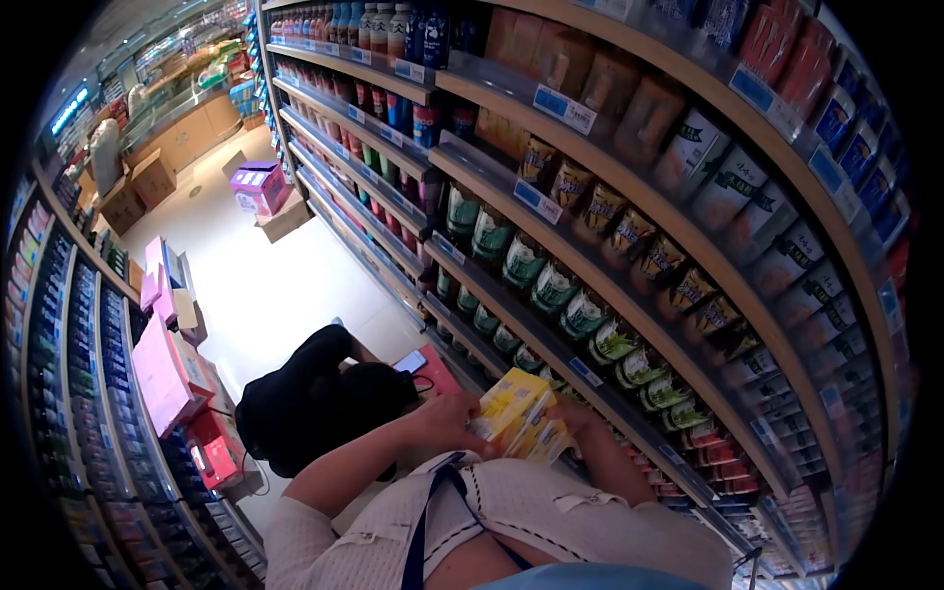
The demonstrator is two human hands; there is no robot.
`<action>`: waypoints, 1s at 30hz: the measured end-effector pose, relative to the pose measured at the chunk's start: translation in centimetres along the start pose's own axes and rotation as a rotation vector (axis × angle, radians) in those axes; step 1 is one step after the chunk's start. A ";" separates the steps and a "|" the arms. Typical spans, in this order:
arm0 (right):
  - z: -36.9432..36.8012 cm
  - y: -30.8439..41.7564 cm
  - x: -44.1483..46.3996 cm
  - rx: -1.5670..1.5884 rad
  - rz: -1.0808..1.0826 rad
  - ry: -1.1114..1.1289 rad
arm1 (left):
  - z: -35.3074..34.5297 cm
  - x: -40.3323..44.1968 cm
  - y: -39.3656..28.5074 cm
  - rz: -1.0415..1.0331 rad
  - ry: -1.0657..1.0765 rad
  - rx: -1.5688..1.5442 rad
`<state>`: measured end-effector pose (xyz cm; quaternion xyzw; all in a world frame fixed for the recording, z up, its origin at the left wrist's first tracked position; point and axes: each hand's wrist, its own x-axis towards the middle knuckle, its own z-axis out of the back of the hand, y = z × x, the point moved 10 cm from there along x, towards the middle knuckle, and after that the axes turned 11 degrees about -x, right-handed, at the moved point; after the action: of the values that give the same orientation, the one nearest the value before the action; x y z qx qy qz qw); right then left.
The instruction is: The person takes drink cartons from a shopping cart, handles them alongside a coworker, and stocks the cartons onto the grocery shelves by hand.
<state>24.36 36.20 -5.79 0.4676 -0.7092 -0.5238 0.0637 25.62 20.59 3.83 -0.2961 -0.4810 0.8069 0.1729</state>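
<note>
In front of my chest a yellow carton pack (pixel 516 405) is held between both hands. My left hand (pixel 444 425) grips its left side, with the fingers against the pack. On the other side, my right hand (pixel 573 418) is closed round the right edge, its fingertips partly hidden. Beyond the pack stands a shelf with rows of green-labelled containers (pixel 524 261) and yellow-brown cans (pixel 602 208). A phone (pixel 410 361) rests on a red surface (pixel 438 372) just beyond my left hand.
A person in black (pixel 310 398) is bent low close to my left arm. Pink and red boxes (pixel 167 374) line the left shelf (pixel 98 344). Farther down the aisle are a purple box (pixel 259 189) and open brown cartons (pixel 152 179). Tall shelving rises on the right.
</note>
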 end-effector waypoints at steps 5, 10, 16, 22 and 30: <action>0.6 -0.3 0.0 0.029 0.007 0.003 | 0.0 0.5 0.0 -0.022 -0.010 -0.006; 2.7 -1.5 0.2 0.003 -0.034 -0.121 | 0.5 -0.5 -1.1 0.015 -0.009 -0.038; 2.8 -1.7 0.0 -0.022 -0.066 -0.193 | 0.5 -1.0 -1.4 -0.042 0.050 -0.027; 2.7 -2.3 0.1 -0.054 -0.073 -0.135 | 0.4 -1.2 -1.3 -0.122 0.086 0.137; 0.7 0.1 0.7 -0.049 0.081 -0.069 | -0.8 -0.9 -0.6 -0.162 0.108 0.223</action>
<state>23.49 36.13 -6.25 0.4185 -0.7161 -0.5540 0.0719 26.78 20.91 4.30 -0.2779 -0.4007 0.8217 0.2950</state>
